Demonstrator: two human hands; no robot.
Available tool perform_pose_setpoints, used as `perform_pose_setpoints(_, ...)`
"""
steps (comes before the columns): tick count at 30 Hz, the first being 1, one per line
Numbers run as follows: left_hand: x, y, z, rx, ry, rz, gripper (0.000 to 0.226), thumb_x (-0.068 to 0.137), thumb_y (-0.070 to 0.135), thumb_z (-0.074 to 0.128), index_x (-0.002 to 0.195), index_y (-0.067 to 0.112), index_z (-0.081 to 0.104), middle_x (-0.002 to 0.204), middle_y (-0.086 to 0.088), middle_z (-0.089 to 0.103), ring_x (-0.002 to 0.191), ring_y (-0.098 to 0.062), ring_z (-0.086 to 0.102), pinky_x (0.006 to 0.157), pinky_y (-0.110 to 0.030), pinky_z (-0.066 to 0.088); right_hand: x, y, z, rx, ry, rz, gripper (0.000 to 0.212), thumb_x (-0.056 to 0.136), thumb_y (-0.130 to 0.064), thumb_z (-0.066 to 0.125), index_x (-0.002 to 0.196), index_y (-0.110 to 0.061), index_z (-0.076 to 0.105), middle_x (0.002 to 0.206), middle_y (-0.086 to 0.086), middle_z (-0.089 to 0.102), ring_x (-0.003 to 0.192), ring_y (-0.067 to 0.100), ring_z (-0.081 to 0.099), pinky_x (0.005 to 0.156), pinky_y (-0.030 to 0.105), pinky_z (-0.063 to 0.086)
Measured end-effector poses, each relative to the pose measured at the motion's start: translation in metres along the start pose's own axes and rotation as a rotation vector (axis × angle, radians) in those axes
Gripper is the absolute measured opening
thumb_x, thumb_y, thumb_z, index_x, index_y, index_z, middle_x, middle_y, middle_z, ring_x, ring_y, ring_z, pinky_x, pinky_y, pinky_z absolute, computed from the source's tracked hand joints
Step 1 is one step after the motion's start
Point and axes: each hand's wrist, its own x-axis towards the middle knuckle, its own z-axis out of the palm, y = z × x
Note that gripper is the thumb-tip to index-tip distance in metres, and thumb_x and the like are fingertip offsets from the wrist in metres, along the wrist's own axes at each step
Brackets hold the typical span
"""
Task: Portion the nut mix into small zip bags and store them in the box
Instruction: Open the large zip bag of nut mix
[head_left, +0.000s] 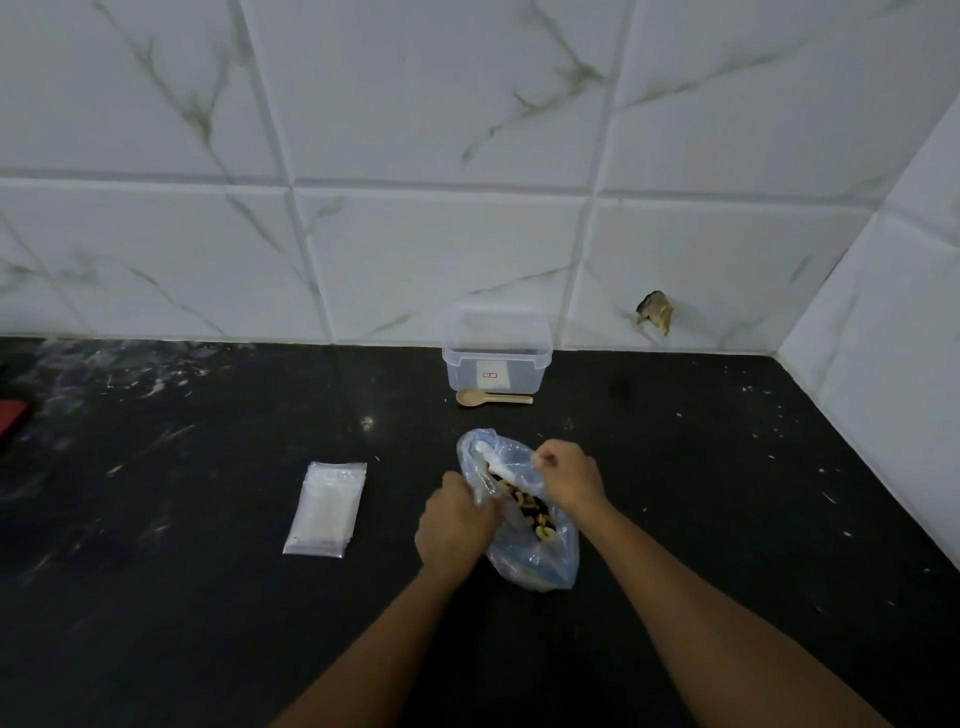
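Note:
A bluish clear plastic bag (530, 564) of nut mix (530, 506) lies on the black counter in front of me. My left hand (454, 525) grips the bag's left edge. My right hand (569, 475) pinches its upper right edge, so the mouth is spread and the nuts show between my hands. A flat stack of small clear zip bags (327, 509) lies to the left of the bag. Against the wall stands a clear plastic box (496, 371) with no lid on it. A small wooden spoon (491, 398) lies just in front of the box.
The black counter (208, 597) is scuffed with white marks and ends at a tiled wall behind and on the right. A red object (11, 418) shows at the far left edge. A chipped hole (655, 310) marks the wall tile right of the box.

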Motion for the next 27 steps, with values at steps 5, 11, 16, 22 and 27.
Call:
perform_pose_setpoints(5, 0.022, -0.009, -0.016, -0.547, -0.100, -0.178, 0.010, 0.093, 0.009, 0.055, 0.099, 0.014, 0.061, 0.102, -0.010, 0.068, 0.088, -0.020, 0.068, 0.075, -0.035, 0.059, 0.009, 0.011, -0.013, 0.572, -0.009, 0.344, 0.020, 0.099, -0.012, 0.047, 0.097, -0.012, 0.067, 0.096, 0.010, 0.064, 0.089, 0.020, 0.062, 0.081, 0.036, 0.054)
perform_pose_setpoints(11, 0.038, 0.001, -0.036, -1.198, -0.304, -0.508, 0.015, 0.096, 0.005, 0.046, 0.104, 0.001, 0.058, 0.091, -0.014, 0.062, 0.083, -0.024, 0.061, 0.078, -0.038, 0.053, 0.007, 0.029, -0.017, 1.042, 0.045, 0.535, 0.017, 0.090, -0.004, 0.054, 0.093, -0.003, 0.071, 0.097, 0.020, 0.069, 0.091, 0.035, 0.067, 0.091, 0.050, 0.054)
perform_pose_setpoints(16, 0.041, 0.015, -0.038, -1.027, -0.313, -0.460, 0.021, 0.094, -0.002, 0.042, 0.088, -0.001, 0.061, 0.086, -0.017, 0.065, 0.080, -0.029, 0.065, 0.065, -0.044, 0.052, -0.003, 0.035, -0.014, 0.933, 0.171, 0.482, 0.016, 0.097, -0.009, 0.046, 0.102, -0.016, 0.060, 0.108, 0.012, 0.061, 0.100, 0.030, 0.063, 0.094, 0.049, 0.052)
perform_pose_setpoints(22, 0.040, 0.006, -0.019, -0.633, -0.245, -0.239, 0.030, 0.094, 0.013, 0.056, 0.123, 0.010, 0.048, 0.109, -0.010, 0.059, 0.090, -0.020, 0.062, 0.068, -0.033, 0.054, -0.018, 0.036, -0.015, 0.231, 0.161, 0.215, 0.026, 0.100, -0.029, 0.046, 0.119, -0.014, 0.057, 0.105, 0.003, 0.057, 0.089, 0.015, 0.058, 0.080, 0.036, 0.053)
perform_pose_setpoints(27, 0.001, -0.007, -0.001, -0.348, -0.157, -0.102, 0.062, 0.078, 0.056, 0.071, 0.115, 0.021, 0.036, 0.119, -0.007, 0.048, 0.100, -0.020, 0.058, 0.072, -0.033, 0.055, -0.005, 0.019, -0.016, -0.276, 0.140, -0.325, 0.056, 0.092, -0.035, 0.062, 0.143, -0.023, 0.041, 0.142, 0.003, 0.045, 0.129, 0.025, 0.044, 0.102, 0.040, 0.043)
